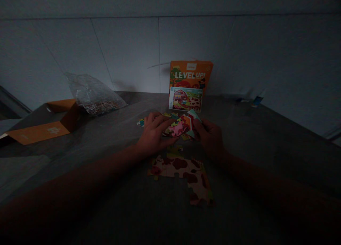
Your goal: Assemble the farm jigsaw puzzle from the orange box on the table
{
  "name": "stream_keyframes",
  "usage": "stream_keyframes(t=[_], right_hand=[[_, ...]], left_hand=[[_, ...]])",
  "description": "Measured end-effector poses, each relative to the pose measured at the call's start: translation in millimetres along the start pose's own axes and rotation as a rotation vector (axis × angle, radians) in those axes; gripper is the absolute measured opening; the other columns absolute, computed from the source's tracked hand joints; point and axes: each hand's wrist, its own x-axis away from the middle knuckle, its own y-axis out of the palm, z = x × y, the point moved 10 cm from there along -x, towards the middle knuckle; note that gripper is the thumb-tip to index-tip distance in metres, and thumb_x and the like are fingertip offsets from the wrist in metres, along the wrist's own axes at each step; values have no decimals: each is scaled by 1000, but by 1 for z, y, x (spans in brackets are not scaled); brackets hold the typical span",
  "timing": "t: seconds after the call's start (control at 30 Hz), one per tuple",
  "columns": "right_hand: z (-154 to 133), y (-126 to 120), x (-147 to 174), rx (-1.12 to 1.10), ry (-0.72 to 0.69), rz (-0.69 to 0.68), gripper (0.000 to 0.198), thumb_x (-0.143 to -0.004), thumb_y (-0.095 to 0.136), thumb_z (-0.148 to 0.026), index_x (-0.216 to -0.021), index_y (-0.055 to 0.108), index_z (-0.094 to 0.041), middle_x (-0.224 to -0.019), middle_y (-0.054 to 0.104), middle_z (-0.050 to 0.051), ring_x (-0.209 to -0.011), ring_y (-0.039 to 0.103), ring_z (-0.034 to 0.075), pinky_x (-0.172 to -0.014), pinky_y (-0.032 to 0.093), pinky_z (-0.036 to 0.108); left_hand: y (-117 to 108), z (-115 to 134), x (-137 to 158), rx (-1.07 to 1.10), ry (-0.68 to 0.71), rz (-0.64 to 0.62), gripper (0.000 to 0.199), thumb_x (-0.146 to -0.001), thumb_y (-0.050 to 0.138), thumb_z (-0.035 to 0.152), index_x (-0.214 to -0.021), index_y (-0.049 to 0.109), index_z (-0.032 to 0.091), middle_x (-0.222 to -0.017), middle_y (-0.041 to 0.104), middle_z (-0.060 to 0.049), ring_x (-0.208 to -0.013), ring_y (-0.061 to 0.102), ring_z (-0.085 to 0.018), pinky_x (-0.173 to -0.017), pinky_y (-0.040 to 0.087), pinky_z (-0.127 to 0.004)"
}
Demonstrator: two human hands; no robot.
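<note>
My left hand lies over a pile of loose puzzle pieces, its fingers stretched out and partly covering them. At the right side of the pile, my right hand pinches a puzzle piece with pale green and red on it. Other bright pieces overlap close to those fingertips, so I cannot tell whether more than one is held. Nearer to me, several joined pieces form part of a spotted cow. A separate yellow-green piece lies between this section and the pile.
An orange "LEVEL UP!" box stands against the wall, with a farm picture card leaning on its front. To the left are a clear plastic bag of pieces and an open orange box part. A small blue item lies far right.
</note>
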Motion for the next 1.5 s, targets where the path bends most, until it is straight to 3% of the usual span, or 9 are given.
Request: stream_keyframes(t=[0.17,0.33,0.43,0.6,0.8,0.97,1.07,1.23,1.5], right_hand=[[5,-11,-9,65,-20,56,36,-82,56,-51,-67,56,-19,-52,46,-4,-47,41,10,-44,31,23],[19,-46,-28,352,-29,212,37,-81,53,-50,-71,64,-16,-60,56,1,-56,47,14,-49,30,25],[28,-54,-32,483,14,237,38,-81,51,-49,-64,62,-16,-57,55,2,-55,48,15,-51,28,27],[41,-52,-33,595,98,210,36,-82,51,-44,-74,70,-15,-64,63,6,-58,54,18,-53,31,28],[56,-58,-38,652,77,279,38,-70,68,-37,-103,72,-18,-95,71,13,-84,63,26,-71,45,36],[58,-61,-37,654,83,309,47,-68,71,-39,-110,68,-16,-101,68,16,-93,62,31,-77,47,42],[52,-59,-35,648,61,304,43,-69,70,-37,-107,67,-17,-100,67,15,-94,61,30,-79,47,42],[30,-50,-28,624,-67,292,31,-73,64,-30,-102,67,-18,-100,68,12,-92,61,28,-80,46,41],[-6,-13,-13,473,-234,39,27,-78,57,-32,-98,69,-17,-89,70,10,-83,64,24,-78,48,39]], left_hand=[[8,-23,-2,-45,-121,-86,61,-76,70,56,-127,60,24,-118,63,-10,-111,47,-31,-92,38,-46],[23,-101,23,-168,-724,-309,50,-82,62,47,-126,60,24,-128,58,-13,-122,45,-36,-95,40,-50],[28,-116,37,-203,-870,-404,45,-81,58,41,-124,62,26,-130,57,-12,-123,46,-37,-95,41,-52],[30,-117,36,-218,-818,-392,42,-79,59,44,-119,67,32,-133,57,-8,-124,47,-38,-98,41,-53],[25,-145,34,-176,-786,-352,51,-76,66,46,-119,66,17,-118,68,-13,-113,59,-33,-102,40,-46],[21,-157,34,-69,-772,-261,39,-76,68,46,-105,71,21,-109,72,-10,-102,66,-29,-88,49,-41],[18,-153,31,-65,-734,-208,39,-74,71,43,-106,70,20,-108,72,-10,-102,65,-29,-90,49,-40],[5,-127,18,-125,-554,-66,47,-77,70,42,-114,65,13,-112,67,-14,-104,61,-30,-95,44,-44],[-34,-48,1,-47,-98,199,45,-85,66,39,-123,55,17,-114,62,-11,-106,56,-26,-93,44,-41]])
